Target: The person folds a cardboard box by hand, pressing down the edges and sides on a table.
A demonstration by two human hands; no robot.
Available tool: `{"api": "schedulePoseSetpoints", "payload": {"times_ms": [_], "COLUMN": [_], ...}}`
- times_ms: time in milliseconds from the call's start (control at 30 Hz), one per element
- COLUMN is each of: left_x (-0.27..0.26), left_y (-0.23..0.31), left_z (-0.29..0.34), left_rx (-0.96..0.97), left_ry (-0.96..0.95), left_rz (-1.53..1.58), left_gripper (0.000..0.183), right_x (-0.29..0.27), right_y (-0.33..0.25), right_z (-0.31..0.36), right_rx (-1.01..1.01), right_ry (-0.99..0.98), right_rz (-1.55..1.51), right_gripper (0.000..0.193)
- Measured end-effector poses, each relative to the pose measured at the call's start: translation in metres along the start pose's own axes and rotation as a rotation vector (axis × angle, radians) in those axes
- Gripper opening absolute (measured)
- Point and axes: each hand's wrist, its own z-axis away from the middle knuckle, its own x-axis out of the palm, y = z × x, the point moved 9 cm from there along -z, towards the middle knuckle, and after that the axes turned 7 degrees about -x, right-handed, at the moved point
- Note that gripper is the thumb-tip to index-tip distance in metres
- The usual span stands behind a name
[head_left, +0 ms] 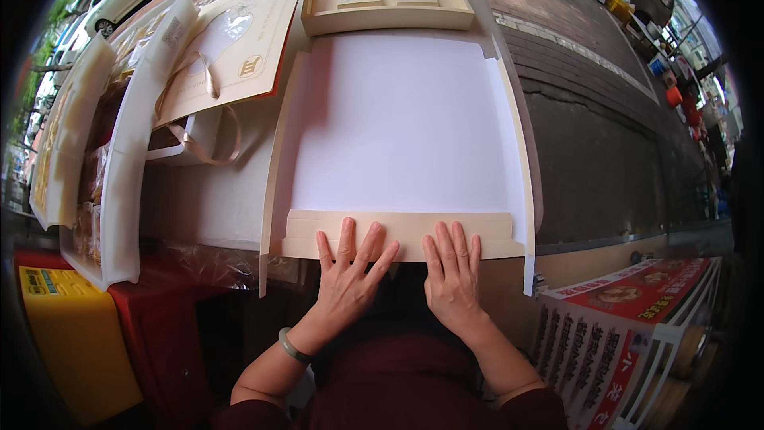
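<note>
A large cardboard sheet [398, 119], white inside with cream edges, lies spread on the table in front of me. Its near flap [398, 225] is folded inward over the white face, and the side flaps stand partly raised. On the left part of that flap rests my left hand [352, 263], fingers spread and pressing flat. My right hand [455, 271] lies on the right part, fingers stretched out and palm down. Neither hand holds anything. A bangle [294, 345] circles my left wrist.
Beyond the sheet sits a cream box tray [386, 22] with several small decorated boxes. A cream gift bag or cover [239, 48] with ribbon lies to the left, beside white plastic crates [131, 167] of wrapped goods. A yellow container [76, 334] and a red signboard [637, 291] flank me.
</note>
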Motion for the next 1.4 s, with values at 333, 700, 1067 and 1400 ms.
{"api": "schedulePoseSetpoints", "payload": {"times_ms": [333, 700, 1067, 1400], "left_x": [0.016, -0.006, -0.005, -0.002], "left_y": [0.011, -0.056, -0.053, -0.047], "left_z": [-0.009, 0.029, 0.027, 0.001], "left_rx": [-0.124, -0.143, -0.169, -0.208], "left_ry": [0.089, 0.036, 0.020, 0.057], "left_rz": [-0.040, -0.066, -0.030, 0.067], "left_gripper": [0.049, 0.045, 0.046, 0.087], "right_x": [0.018, -0.006, -0.005, -0.012], "right_y": [-0.007, 0.071, 0.075, 0.069], "right_z": [-0.020, 0.037, 0.047, 0.028], "right_rx": [-0.058, -0.072, -0.004, 0.042], "right_ry": [0.204, 0.138, 0.136, 0.250], "right_rz": [-0.118, 0.019, -0.030, 0.056], "right_gripper": [0.039, 0.039, 0.059, 0.050]}}
